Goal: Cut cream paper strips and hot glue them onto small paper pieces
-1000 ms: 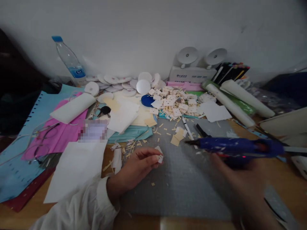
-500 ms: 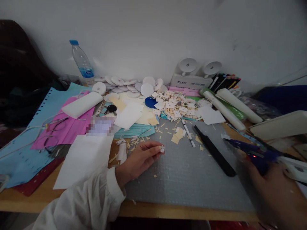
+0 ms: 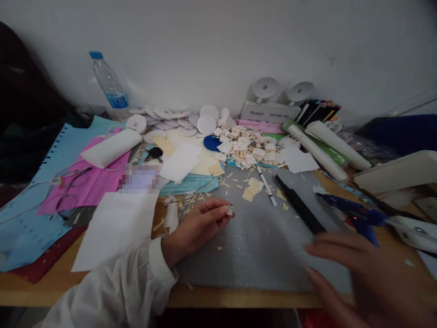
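Note:
My left hand [image 3: 198, 225] rests on the grey mat [image 3: 259, 246] and pinches a small white paper piece [image 3: 230, 210] between thumb and fingertips. My right hand [image 3: 362, 273] hovers blurred over the mat's right part, fingers spread, holding nothing. A blue glue gun [image 3: 351, 210] lies on the table just beyond it, a red light glowing on its body. A black stick [image 3: 298, 206] and a white pen [image 3: 266, 186] lie on the mat between the hands.
A heap of small cut paper squares [image 3: 247, 148] sits behind the mat. White discs [image 3: 177, 119], a water bottle [image 3: 111, 86], rolled white sheets [image 3: 327, 148], coloured paper [image 3: 85, 182] at left, a white sheet [image 3: 112, 228], and a white device [image 3: 399, 171] at right.
My right hand set the glue gun down at the right and let go, then moved back over the mat with fingers spread. My left hand kept its pinch on the paper piece.

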Motion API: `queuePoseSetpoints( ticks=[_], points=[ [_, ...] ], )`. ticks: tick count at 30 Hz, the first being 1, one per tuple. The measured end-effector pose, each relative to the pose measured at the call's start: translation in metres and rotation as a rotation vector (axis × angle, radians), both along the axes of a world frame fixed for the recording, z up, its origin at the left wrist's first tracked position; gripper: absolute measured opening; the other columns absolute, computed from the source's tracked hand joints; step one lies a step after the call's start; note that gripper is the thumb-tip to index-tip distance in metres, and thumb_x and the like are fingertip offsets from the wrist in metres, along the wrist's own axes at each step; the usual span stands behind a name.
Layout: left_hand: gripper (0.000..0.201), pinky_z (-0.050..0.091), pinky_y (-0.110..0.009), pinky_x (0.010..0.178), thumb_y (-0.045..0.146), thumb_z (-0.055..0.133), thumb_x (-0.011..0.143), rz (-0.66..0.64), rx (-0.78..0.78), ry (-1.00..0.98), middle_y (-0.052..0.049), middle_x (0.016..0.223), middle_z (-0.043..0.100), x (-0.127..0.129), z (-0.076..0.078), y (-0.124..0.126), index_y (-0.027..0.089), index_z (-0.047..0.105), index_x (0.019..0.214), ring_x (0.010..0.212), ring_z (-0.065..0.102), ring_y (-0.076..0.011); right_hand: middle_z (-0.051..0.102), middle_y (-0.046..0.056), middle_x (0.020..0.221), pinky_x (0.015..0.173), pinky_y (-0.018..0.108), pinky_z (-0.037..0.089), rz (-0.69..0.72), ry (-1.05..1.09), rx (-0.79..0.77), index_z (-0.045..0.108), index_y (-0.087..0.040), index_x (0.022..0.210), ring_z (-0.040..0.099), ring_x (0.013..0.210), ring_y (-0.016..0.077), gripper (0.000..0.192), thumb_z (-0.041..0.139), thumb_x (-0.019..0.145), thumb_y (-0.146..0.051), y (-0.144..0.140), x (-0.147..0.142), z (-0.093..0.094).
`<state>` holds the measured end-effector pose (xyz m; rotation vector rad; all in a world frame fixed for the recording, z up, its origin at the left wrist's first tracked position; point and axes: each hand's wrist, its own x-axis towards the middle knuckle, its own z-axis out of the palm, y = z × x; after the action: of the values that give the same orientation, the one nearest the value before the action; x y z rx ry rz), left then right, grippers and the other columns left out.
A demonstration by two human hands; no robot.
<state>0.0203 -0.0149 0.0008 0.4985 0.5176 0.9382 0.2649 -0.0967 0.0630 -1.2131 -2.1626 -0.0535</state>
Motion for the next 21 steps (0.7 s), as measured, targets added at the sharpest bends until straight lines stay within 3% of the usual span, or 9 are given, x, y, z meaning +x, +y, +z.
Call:
queuePoseSetpoints(
  ticks=[3, 8, 13, 21],
  points=[
    [0.015, 0.041, -0.016, 0.062, 0.021, 0.08, 0.07, -0.009, 0.015, -0.003, -0.001, 0.073, 0.066, 0.0, 0.0, -0.001, 0.012, 0.071, 0.078, 0.063, 0.055, -0.0051, 0.054, 0.009, 0.099, 0.074, 0.036, 0.05, 0.145, 0.039, 0.033, 0.052, -0.021, 0.11, 0.055, 0.091, 0.0226, 0.032, 0.064, 0.081, -0.024, 0.039, -0.043, -0.001],
    [0.014, 0.043, -0.016, 0.063, 0.021, 0.08, 0.069, 0.009, 0.018, -0.016, 0.0, 0.072, 0.065, 0.001, 0.0, -0.001, 0.014, 0.071, 0.077, 0.065, 0.056, -0.0064, 0.053, 0.007, 0.106, 0.083, 0.038, 0.048, 0.287, 0.174, -0.114, 0.05, -0.022, 0.112, 0.052, 0.1, 0.0221, 0.036, 0.066, 0.08, -0.024, 0.081, -0.065, -0.028],
    [0.012, 0.045, -0.016, 0.066, 0.02, 0.08, 0.069, -0.005, -0.039, -0.044, 0.0, 0.072, 0.065, 0.003, 0.004, -0.002, 0.015, 0.071, 0.076, 0.07, 0.058, -0.007, 0.054, 0.002, 0.099, 0.08, 0.029, 0.046, 0.336, 0.444, -0.342, 0.053, -0.024, 0.104, 0.052, 0.096, 0.0154, 0.026, 0.064, 0.082, -0.015, 0.081, -0.071, -0.043],
    [0.01, 0.046, -0.017, 0.069, 0.019, 0.078, 0.071, -0.07, -0.064, -0.016, -0.001, 0.074, 0.066, 0.006, 0.003, -0.006, 0.016, 0.071, 0.076, 0.073, 0.06, -0.0087, 0.054, -0.001, 0.092, 0.074, 0.025, 0.045, 0.375, 0.662, -0.526, 0.054, -0.025, 0.103, 0.052, 0.086, 0.0117, 0.026, 0.063, 0.082, -0.011, 0.073, -0.07, -0.044]
  ],
)
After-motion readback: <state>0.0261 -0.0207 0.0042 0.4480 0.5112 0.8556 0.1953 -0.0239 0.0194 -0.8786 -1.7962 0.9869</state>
